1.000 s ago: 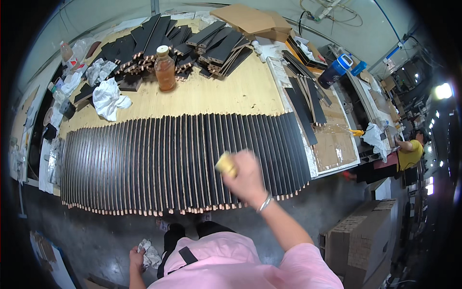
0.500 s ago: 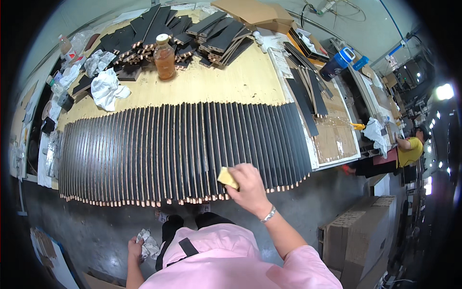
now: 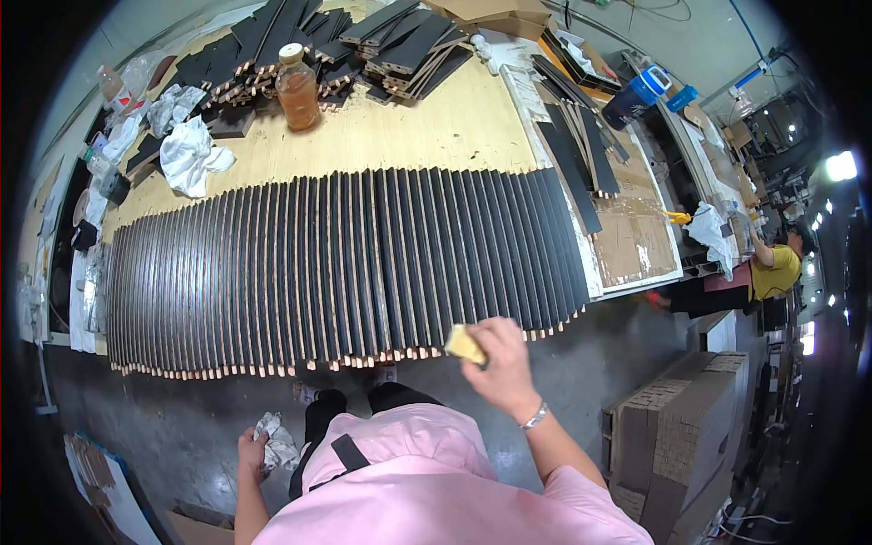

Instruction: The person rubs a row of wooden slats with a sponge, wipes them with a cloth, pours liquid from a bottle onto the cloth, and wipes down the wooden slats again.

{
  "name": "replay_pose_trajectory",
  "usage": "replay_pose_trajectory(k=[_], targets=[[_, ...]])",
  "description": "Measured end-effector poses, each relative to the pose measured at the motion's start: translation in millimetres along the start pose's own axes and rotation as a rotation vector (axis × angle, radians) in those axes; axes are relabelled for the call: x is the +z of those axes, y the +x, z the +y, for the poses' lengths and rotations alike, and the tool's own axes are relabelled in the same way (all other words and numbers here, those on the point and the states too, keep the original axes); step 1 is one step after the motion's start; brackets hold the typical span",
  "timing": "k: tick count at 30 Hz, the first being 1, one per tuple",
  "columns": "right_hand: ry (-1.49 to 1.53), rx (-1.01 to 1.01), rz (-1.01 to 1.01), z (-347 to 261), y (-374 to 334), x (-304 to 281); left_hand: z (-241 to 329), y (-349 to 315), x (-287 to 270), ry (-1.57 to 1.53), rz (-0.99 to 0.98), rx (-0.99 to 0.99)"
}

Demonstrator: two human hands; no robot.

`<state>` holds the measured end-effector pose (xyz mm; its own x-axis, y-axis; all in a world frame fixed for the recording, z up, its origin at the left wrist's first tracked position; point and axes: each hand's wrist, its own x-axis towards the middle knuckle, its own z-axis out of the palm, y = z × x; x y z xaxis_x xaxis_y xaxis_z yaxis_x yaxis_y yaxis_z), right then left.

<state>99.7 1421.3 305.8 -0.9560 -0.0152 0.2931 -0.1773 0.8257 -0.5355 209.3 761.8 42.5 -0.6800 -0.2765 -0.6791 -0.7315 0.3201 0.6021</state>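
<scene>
The right hand (image 3: 500,363) is clamped on a yellow sponge (image 3: 465,345), thumb below and fingers above, so that the block sticks out to the left of the fingertips. Both are at the near ends of a long row of dark strips (image 3: 345,263), which spreads ahead of those fingers and far to their left; whether the sponge touches the strips, I cannot tell. The strips stand side by side, their light-coloured ends facing the person. A silvery bracelet (image 3: 534,416) circles the wrist behind these fingers.

The left hand (image 3: 251,450) hangs low beside the body, well to the left of the right fingers and nearer the person, its fingers closed on a crumpled pale wad (image 3: 275,445) that bulges out to their right.

Beyond the row, farther from the right fingers, lies the bare light top of the table (image 3: 436,136). On it, ahead and to the left of them, stand a capped jar of amber liquid (image 3: 298,95) and, farther left, a crumpled white cloth (image 3: 191,159). A heap of dark boards (image 3: 400,45) lies past the jar. Ahead and to the right of the same fingers are a flat brown cardboard sheet (image 3: 631,250) and a dark blue bottle (image 3: 636,95); far off to their right is a co-worker (image 3: 772,272) in a yellow top
</scene>
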Motion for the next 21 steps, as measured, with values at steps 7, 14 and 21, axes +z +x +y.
replay_pose_trajectory(k=[7,14,21], targets=[[-0.032,-0.062,0.018,-2.5,4.6,-7.8,9.2,8.4,4.7,0.04,-0.015,0.018],[-0.086,-0.007,0.1,-3.3,3.2,-3.7,7.1,4.2,2.2,0.072,-0.014,0.031],[0.084,-0.164,0.007,-69.3,11.2,65.5,10.7,7.9,-16.4,0.149,-0.025,0.049]])
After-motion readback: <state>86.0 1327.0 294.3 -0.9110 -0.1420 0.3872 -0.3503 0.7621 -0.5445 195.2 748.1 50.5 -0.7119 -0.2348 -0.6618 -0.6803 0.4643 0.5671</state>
